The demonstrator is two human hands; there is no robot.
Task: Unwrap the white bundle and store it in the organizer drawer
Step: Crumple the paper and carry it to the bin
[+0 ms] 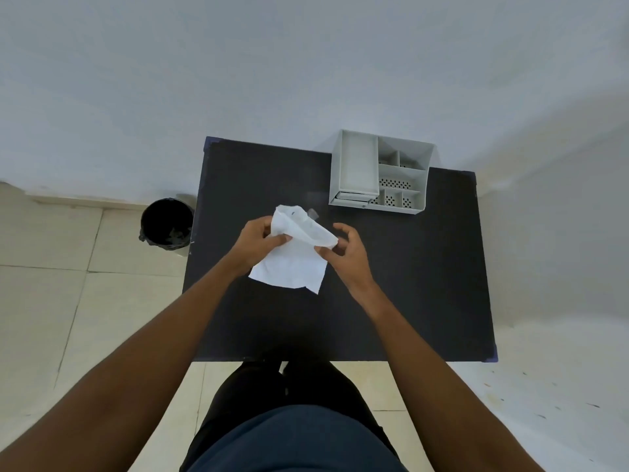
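Observation:
The white bundle point(294, 253) is a crumpled white paper wrap held above the middle of the black table point(408, 284). Its lower part hangs open as a flat sheet. A small grey tip pokes out at its upper right edge. My left hand point(260, 241) pinches the wrap's left side. My right hand point(343, 250) pinches its right fold between thumb and forefinger. The grey organizer point(381, 172) stands at the table's far right, with open compartments and small drawers low on its front left point(352, 199). The drawers look closed.
A black-lined waste bin point(166, 223) stands on the tiled floor left of the table. A white wall runs behind the table. My legs are at the table's near edge.

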